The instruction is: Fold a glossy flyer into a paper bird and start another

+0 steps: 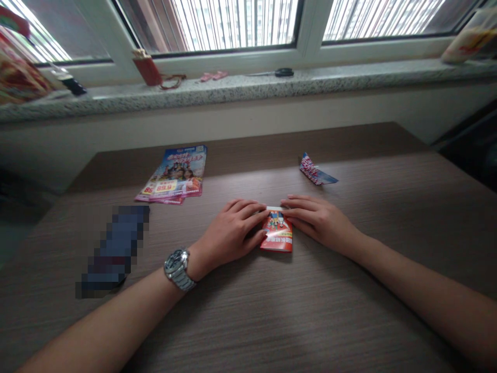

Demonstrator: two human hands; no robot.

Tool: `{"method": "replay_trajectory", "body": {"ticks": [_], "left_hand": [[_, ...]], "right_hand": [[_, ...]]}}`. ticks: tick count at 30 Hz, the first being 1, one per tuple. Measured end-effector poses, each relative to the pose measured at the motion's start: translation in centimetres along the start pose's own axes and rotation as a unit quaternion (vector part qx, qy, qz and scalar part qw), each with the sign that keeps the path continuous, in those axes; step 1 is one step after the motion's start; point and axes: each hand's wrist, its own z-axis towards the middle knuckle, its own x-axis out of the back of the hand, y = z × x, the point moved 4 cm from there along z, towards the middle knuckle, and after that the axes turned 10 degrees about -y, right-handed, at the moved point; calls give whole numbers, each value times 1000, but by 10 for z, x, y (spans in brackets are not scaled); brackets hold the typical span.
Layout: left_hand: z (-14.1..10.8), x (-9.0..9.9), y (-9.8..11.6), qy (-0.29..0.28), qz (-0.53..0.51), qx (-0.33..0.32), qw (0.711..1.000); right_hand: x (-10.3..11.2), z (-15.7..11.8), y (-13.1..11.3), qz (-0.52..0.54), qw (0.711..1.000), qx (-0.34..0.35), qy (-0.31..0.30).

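A small folded leaflet [277,239], red with printed cartoon figures and a white upper edge, lies on the table between my hands. My left hand [235,228] rests at its left edge, with index fingertip and thumb touching the paper and fingers stretched out, open. On its other side, my right hand [320,217] lies low with its fingers extended and fingertips against the leaflet's upper right edge, open too. Part of the paper's sides is hidden under the fingertips. Beyond my right hand sits a folded paper boat [315,173], blue, red and white.
A stack of printed flyers [180,173] lies at the back left of the table [248,321]. Nearer me is a pixelated dark, phone-like object [116,248]. Scissors [284,72] and a red container [147,70] stand or lie on the stone windowsill [233,88].
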Motion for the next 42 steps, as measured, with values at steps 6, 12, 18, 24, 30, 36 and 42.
{"method": "replay_trajectory", "body": {"ticks": [6, 12, 18, 24, 30, 36, 42], "left_hand": [[0, 0, -2, 4, 9, 30, 999], [0, 0, 0, 8, 6, 29, 1000], [0, 1, 0, 7, 0, 29, 1000], [0, 2, 5, 6, 5, 28, 1000], [0, 1, 8, -13, 2, 32, 999], [0, 0, 9, -25, -2, 34, 999], [0, -2, 9, -29, 15, 35, 999]], "right_hand": [[3, 0, -7, 16, 1000, 20, 0], [1, -1, -9, 23, 999, 23, -16], [1, -1, -8, 39, 999, 21, -22], [1, -1, -7, 51, 998, 13, -33], [0, -2, -6, 56, 998, 3, -39], [2, -2, -7, 59, 998, 3, -29], [5, -3, -5, 16, 1000, -2, -22]]}}
